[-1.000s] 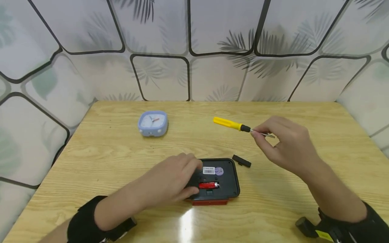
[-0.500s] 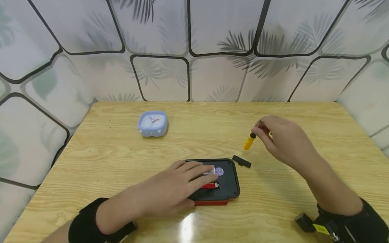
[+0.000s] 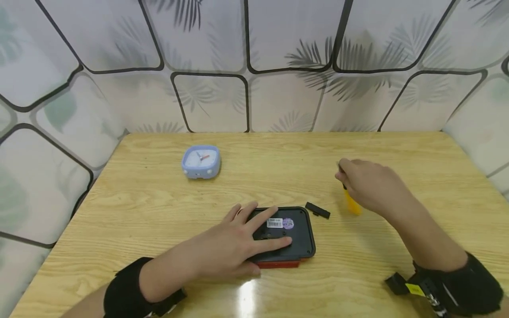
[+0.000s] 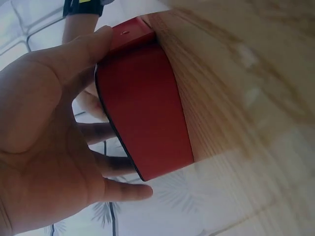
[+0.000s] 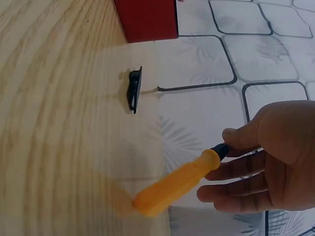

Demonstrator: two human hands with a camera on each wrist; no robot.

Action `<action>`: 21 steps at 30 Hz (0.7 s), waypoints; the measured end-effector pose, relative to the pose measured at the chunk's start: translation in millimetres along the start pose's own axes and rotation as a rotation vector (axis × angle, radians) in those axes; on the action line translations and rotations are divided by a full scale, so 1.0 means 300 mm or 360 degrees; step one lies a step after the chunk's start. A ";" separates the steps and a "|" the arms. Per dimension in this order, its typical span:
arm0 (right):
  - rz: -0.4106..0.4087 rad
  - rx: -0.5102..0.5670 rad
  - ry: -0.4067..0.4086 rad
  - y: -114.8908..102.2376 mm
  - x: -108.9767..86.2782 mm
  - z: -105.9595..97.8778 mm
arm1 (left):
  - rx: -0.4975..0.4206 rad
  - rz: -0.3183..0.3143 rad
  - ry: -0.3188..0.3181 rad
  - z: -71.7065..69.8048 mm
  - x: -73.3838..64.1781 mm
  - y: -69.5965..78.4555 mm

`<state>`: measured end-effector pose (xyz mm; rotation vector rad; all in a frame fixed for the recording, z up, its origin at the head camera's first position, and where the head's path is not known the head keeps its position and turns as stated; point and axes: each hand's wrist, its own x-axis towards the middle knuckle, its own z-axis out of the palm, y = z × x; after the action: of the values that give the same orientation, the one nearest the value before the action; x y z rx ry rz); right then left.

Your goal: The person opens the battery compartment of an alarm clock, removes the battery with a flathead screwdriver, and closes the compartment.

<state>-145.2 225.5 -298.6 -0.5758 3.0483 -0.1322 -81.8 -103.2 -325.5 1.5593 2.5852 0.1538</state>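
Note:
My left hand (image 3: 226, 247) lies with spread fingers across the black back of a red box-shaped device (image 3: 301, 234). Its thumb is at the near side, by the red casing (image 4: 142, 113). A barcode label and a round purple sticker show on the back; the red battery is hidden under the fingers. My right hand (image 3: 374, 187) pinches a screwdriver at its shaft end between thumb and fingers. The yellow handle (image 5: 172, 189) points down at the table, and its end appears to touch or nearly touch the wood. A small black cover (image 3: 318, 210) lies between device and screwdriver.
A light blue alarm clock (image 3: 201, 161) stands at the back left of the wooden table (image 3: 254, 176). Patterned curtains (image 3: 286, 97) close off the back and sides. Black bands with cameras sit on both wrists.
My left fingers have spread over the device's back, hiding the battery. In my right hand the screwdriver has turned from lying sideways to handle-down, and has come lower, toward the table.

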 end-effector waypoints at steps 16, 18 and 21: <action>0.0024 0.0117 -0.0457 0.045 0.043 0.092 | 0.0155 -0.0083 -0.0025 0.016 0.021 0.027; 0.0022 0.0125 -0.0464 0.045 0.042 0.096 | 0.0182 -0.0083 -0.0025 0.016 0.023 0.028; 0.0029 0.0142 -0.0456 0.046 0.042 0.099 | 0.0204 -0.0087 -0.0024 0.017 0.024 0.030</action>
<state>-160.5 231.4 -329.7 -0.5114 2.7541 -0.1680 -76.5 -92.6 -329.5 1.5207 2.6708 -0.0287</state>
